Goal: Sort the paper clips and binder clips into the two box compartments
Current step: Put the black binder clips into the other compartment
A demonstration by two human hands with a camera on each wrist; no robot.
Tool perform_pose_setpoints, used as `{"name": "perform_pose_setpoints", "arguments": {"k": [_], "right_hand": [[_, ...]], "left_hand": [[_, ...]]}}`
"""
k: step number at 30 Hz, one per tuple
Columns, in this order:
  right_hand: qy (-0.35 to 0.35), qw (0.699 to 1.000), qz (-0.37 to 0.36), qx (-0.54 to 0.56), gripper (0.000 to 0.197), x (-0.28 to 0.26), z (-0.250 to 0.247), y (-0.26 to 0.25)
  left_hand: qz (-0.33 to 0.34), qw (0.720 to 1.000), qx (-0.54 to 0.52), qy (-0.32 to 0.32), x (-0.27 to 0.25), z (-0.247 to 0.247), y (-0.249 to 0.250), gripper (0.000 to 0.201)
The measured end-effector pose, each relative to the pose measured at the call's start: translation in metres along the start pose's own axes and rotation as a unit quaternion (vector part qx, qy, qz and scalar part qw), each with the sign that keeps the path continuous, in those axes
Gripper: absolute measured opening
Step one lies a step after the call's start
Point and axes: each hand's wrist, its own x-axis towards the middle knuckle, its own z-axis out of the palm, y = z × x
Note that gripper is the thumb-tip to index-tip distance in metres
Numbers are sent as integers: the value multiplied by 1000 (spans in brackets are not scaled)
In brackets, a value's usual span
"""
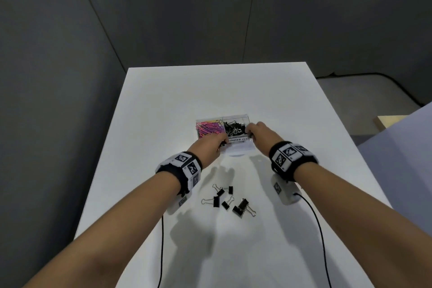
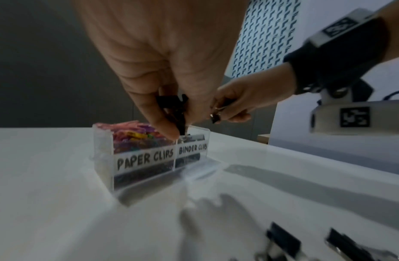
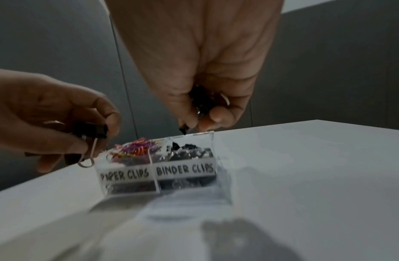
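A clear two-compartment box (image 1: 238, 140) stands mid-table, labelled PAPER CLIPS (image 2: 144, 159) and BINDER CLIPS (image 3: 185, 169). Colourful paper clips (image 1: 209, 128) fill its left half and black binder clips (image 1: 235, 130) its right half. My left hand (image 1: 214, 145) grips black binder clips (image 2: 173, 107) at the box's front edge, near the divider. My right hand (image 1: 257, 132) holds black binder clips (image 3: 201, 102) over the right compartment's near right corner. Several loose binder clips (image 1: 228, 199) lie on the table nearer to me, between my forearms.
The white table (image 1: 163, 100) has its left edge and far edge in view. Black cables (image 1: 320, 229) trail from both wrist cameras toward me. Grey walls stand behind the table, and a pale panel (image 1: 397, 147) stands to the right.
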Motion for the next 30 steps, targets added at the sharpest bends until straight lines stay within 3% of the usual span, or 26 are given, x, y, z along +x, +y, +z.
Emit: {"name": "perform_pose_setpoints", "arguments": {"k": [4, 11, 16, 19, 21, 26, 30], "right_hand": [[26, 1000, -1, 14, 38, 38, -6, -16], [-4, 999, 0, 46, 53, 57, -7, -14], [63, 984, -9, 165, 40, 39, -10, 7], [100, 983, -30, 152, 29, 14, 0, 17], [73, 989, -55, 113, 23, -6, 13, 22], [-76, 991, -103, 27, 24, -42, 45, 31], [-97, 990, -101, 27, 24, -57, 58, 29]], "left_hand": [[19, 1000, 6, 19, 20, -19, -1, 31], [20, 999, -7, 48, 51, -33, -3, 31], [36, 999, -8, 4, 76, -28, 9, 36], [36, 999, -17, -11, 90, -20, 15, 36], [35, 999, -10, -19, 97, -13, 16, 37], [52, 996, 70, -26, 104, -9, 13, 42], [70, 992, 100, -4, 95, -15, 12, 46]]}}
